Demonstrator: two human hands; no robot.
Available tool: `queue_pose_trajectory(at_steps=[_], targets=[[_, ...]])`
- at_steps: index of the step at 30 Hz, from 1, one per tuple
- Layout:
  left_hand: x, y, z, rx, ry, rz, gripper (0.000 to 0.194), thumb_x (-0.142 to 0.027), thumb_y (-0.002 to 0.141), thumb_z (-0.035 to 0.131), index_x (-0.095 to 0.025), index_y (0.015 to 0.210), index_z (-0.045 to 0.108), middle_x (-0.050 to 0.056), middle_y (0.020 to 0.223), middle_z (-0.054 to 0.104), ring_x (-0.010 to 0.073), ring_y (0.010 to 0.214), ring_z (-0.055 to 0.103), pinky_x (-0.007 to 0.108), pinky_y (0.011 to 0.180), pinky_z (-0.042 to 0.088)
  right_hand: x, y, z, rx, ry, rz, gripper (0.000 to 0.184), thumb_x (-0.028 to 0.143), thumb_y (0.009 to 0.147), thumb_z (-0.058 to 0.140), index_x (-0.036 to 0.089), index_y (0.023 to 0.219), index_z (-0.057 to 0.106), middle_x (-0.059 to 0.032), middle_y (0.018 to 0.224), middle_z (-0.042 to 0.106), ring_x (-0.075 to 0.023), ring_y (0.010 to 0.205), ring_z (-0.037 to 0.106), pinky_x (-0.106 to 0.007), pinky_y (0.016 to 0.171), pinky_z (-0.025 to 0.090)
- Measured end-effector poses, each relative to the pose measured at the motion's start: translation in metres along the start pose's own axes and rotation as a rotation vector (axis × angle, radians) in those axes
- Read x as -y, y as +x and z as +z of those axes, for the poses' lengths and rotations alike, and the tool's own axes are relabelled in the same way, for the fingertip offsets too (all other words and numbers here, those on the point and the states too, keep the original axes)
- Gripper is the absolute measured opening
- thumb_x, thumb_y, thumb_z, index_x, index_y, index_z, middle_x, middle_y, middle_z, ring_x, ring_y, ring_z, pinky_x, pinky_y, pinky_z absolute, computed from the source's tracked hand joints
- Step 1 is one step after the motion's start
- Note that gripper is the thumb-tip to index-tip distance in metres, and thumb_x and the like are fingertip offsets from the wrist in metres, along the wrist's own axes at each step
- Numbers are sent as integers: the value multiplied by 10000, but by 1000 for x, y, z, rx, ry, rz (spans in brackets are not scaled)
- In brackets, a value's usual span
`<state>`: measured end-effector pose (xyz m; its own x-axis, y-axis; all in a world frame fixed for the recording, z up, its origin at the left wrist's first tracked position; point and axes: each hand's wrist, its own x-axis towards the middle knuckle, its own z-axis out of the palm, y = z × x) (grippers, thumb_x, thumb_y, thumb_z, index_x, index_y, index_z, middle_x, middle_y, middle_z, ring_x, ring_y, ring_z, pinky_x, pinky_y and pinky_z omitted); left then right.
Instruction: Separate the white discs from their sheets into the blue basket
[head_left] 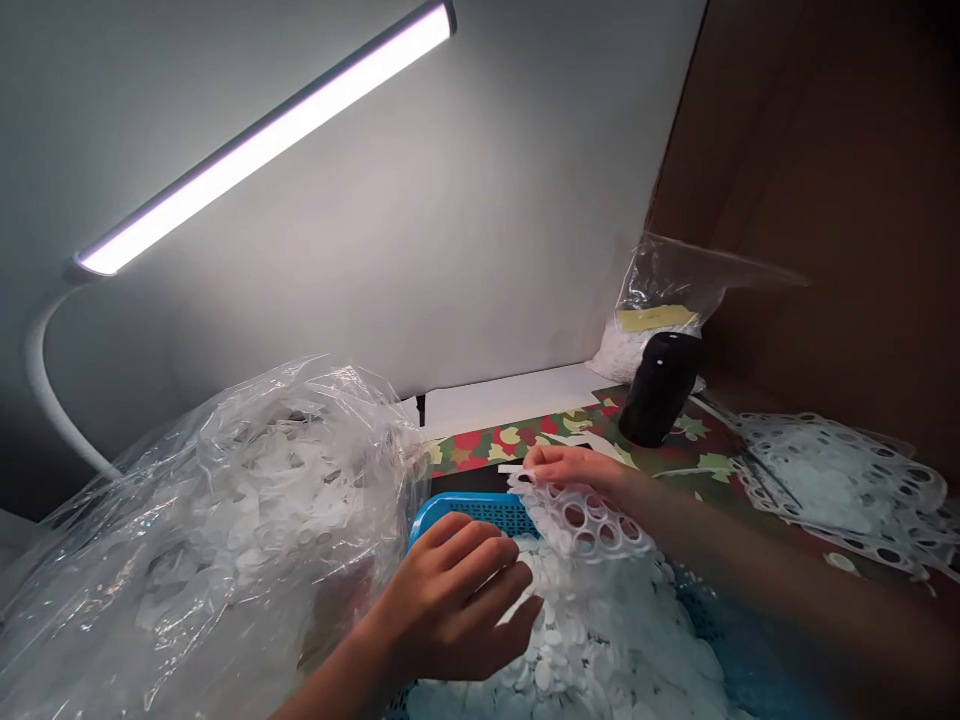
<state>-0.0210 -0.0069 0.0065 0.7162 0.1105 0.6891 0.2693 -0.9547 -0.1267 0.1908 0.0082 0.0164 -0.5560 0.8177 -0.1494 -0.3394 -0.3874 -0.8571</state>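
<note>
My left hand (457, 600) hovers over a blue basket (450, 512) heaped with small white round discs (585, 650); its fingers are curled together in a pinch against the discs and the sheet's lower edge. My right hand (574, 467) grips the far edge of a white sheet full of punched round holes (589, 520), holding it over the basket. What the left fingers hold is hidden.
A large crumpled clear plastic bag (225, 520) of white scraps lies to the left. A black cylinder (660, 390) stands on the patterned mat (517, 440), a small bag of white pieces (660, 320) behind it. More punched sheets (840, 480) pile at right. A lamp bar (270, 135) hangs overhead.
</note>
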Motion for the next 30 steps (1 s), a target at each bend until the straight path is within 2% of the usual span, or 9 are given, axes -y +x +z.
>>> queue_pose_trajectory(at_steps=[3,6,8,10,15,20,24,27,30], targets=[[1,0,-2,-79,-6,5,18,-150,773,586,-149,781,570,19,696,619,142,651,559,283,574,453,0,1,-2,93,-37,34,178,251,758,669,163,843,540,56,587,469,-51,461,377,-172,450,293],[4,-2,-2,-144,-35,-87,205,-146,759,629,-135,945,543,77,881,645,191,835,584,330,705,503,1,-1,-1,183,-39,81,199,201,739,678,159,877,541,65,602,473,-41,466,397,-162,461,316],[8,-4,0,-113,-108,-180,399,-196,760,652,-115,1109,477,135,1060,610,241,1022,544,399,846,486,2,-2,0,248,-42,97,234,158,727,688,160,905,537,76,608,455,-30,462,392,-147,455,326],[10,-6,3,-54,-198,-261,520,-215,766,652,-118,1214,408,155,1161,563,258,1124,489,435,927,446,2,-4,1,293,-59,90,266,132,727,690,167,933,526,83,614,450,-25,450,395,-135,434,341],[11,-9,7,-56,-321,-351,469,-149,766,643,-169,1182,427,108,1067,582,222,1042,525,390,867,476,0,-8,1,353,-93,84,317,128,724,698,187,973,510,91,617,448,-34,425,417,-127,365,362],[11,-7,6,-46,-336,-171,461,-62,777,602,-143,1185,402,94,1012,612,200,984,561,432,921,442,0,-9,4,320,-76,65,276,122,712,706,162,908,516,81,635,451,-19,442,397,-118,386,343],[10,-10,1,-146,-326,-47,347,10,820,449,-141,1132,435,95,979,563,167,875,572,338,739,527,2,-9,7,218,-112,105,258,163,707,727,164,856,517,78,598,438,-29,469,392,-116,394,307],[9,-13,-1,-179,-246,-69,306,16,828,415,-136,1086,480,108,1011,525,143,834,563,254,642,528,4,-8,8,189,-200,188,233,237,728,727,156,863,554,68,593,459,-33,453,374,-129,374,281],[8,-10,-1,-119,-235,-138,264,-1,822,440,-129,1038,521,80,906,566,134,755,553,255,628,508,3,-8,6,204,-264,221,226,281,726,731,141,811,576,58,583,493,-29,431,372,-138,375,280]])
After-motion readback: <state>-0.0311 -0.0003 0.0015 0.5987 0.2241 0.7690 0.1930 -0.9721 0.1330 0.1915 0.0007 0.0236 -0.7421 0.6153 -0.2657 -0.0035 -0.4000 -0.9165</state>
